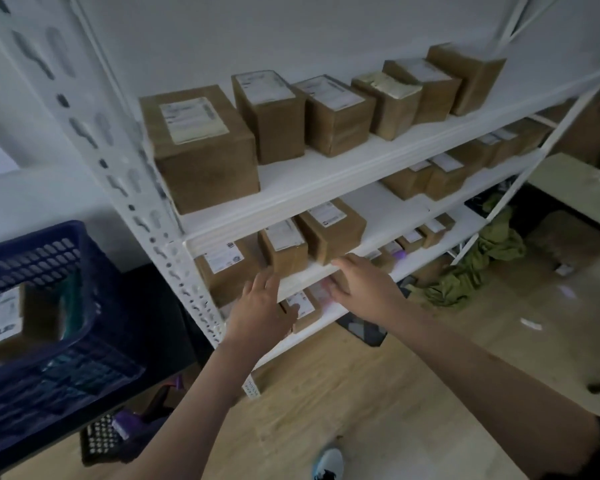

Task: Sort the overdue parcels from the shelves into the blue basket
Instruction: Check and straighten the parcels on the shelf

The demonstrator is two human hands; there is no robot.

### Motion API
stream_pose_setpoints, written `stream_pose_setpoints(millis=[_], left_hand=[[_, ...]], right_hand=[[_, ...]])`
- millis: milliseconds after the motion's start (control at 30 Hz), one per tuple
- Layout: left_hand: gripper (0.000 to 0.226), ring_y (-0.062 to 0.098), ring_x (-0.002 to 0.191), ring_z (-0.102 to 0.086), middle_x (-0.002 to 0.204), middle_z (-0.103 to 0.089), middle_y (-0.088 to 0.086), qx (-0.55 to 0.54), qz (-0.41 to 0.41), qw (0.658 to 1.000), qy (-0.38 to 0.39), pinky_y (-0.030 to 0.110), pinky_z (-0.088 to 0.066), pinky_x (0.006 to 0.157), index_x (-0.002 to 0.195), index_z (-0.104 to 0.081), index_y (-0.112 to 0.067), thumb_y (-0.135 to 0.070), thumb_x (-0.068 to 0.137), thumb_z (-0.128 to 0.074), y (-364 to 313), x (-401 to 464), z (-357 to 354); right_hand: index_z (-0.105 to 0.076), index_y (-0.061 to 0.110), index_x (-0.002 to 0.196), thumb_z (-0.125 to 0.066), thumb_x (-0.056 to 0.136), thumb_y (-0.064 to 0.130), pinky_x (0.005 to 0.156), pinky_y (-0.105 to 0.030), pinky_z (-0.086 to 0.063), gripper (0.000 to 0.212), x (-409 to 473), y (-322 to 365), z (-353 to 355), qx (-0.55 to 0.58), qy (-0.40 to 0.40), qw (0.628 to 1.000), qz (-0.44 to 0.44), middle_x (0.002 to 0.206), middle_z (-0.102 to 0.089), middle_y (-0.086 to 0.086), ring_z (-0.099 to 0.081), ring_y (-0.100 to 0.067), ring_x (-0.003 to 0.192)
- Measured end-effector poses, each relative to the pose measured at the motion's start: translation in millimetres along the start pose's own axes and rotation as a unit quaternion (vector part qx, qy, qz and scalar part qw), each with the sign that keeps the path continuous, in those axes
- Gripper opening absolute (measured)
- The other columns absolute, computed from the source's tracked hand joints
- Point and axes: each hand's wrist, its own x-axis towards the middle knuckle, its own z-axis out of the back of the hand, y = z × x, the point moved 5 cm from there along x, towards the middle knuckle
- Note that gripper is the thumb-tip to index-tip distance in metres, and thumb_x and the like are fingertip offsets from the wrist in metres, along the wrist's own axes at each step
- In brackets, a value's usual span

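**Both hands reaching into the second shelf**

The left hand and right hand hover with loose, spread fingers, gripping nothing, before the small cardboard parcel. Its neighbours crowd it at three and nine o'clock; a careless pull could drag one off the shelf edge. The blue basket waits at nine o'clock, one labelled parcel inside. Green cloth litters the floor at three.
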Motion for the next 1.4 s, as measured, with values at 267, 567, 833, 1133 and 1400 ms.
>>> stream_pose_setpoints(millis=[267, 567, 833, 1133, 1400], left_hand=[[0.071, 0.026, 0.147, -0.031, 0.16, -0.03, 0.0, 0.011, -0.023, 1.0, 0.008, 0.044, -0.037, 0.116, 0.154, -0.03, -0.021, -0.051, 0.096, -0.058, -89.6, 105.3, -21.1], [0.068, 0.026, 0.146, -0.034, 0.158, -0.033, -0.001, 0.015, 0.014, 1.0, 0.002, 0.044, -0.039, 0.114, 0.153, -0.03, -0.024, -0.051, 0.096, -0.056, -194.3, 202.5, -71.9], [0.073, 0.025, 0.15, -0.027, 0.164, -0.024, 0.0, -0.033, 0.109, 0.994, 0.006, 0.042, -0.033, 0.119, 0.157, -0.027, -0.02, -0.05, 0.097, -0.057, -295.7, 268.6, -128.5], [0.078, 0.025, 0.146, -0.032, 0.163, -0.027, 0.003, -0.042, 0.177, 0.983, 0.004, 0.039, -0.035, 0.115, 0.158, -0.025, -0.016, -0.045, 0.095, -0.062, -328.2, 341.9, -147.9], [0.09, 0.032, 0.137, -0.043, 0.156, -0.039, 0.012, -0.102, 0.227, 0.969, 0.013, 0.048, -0.044, 0.109, 0.156, -0.025, -0.019, -0.043, 0.085, -0.075, -291.3, 425.8, -179.6]], right_hand=[[-0.048, 0.017, 0.144, -0.053, 0.1, 0.038, 0.09, -0.041, -0.052, 0.049, 48.4, -107.8, 48.0, -0.001, -0.008, 1.0, -0.017, 0.136, -0.054, 0.0, -0.054, -0.021, 0.122], [-0.044, 0.016, 0.15, -0.055, 0.1, 0.036, 0.097, -0.038, -0.05, 0.054, 92.9, -256.4, 87.8, 0.003, 0.003, 1.0, 0.015, 0.145, -0.051, -0.001, -0.052, -0.02, 0.126], [-0.045, 0.012, 0.148, -0.058, 0.1, 0.033, 0.096, -0.035, -0.047, 0.054, 145.6, -395.5, 131.5, -0.03, 0.044, 0.997, 0.064, 0.145, -0.051, -0.006, -0.054, -0.026, 0.126], [-0.038, 0.006, 0.149, -0.068, 0.091, 0.035, 0.11, -0.041, -0.038, 0.071, 245.9, -469.5, 136.8, -0.059, 0.062, 0.994, 0.068, 0.148, -0.044, -0.013, -0.037, -0.033, 0.138], [-0.057, 0.016, 0.13, -0.076, 0.086, 0.033, 0.096, -0.037, -0.049, 0.051, 318.8, -480.5, 114.1, 0.003, 0.069, 0.993, 0.094, 0.124, -0.064, -0.007, -0.059, -0.031, 0.118]])
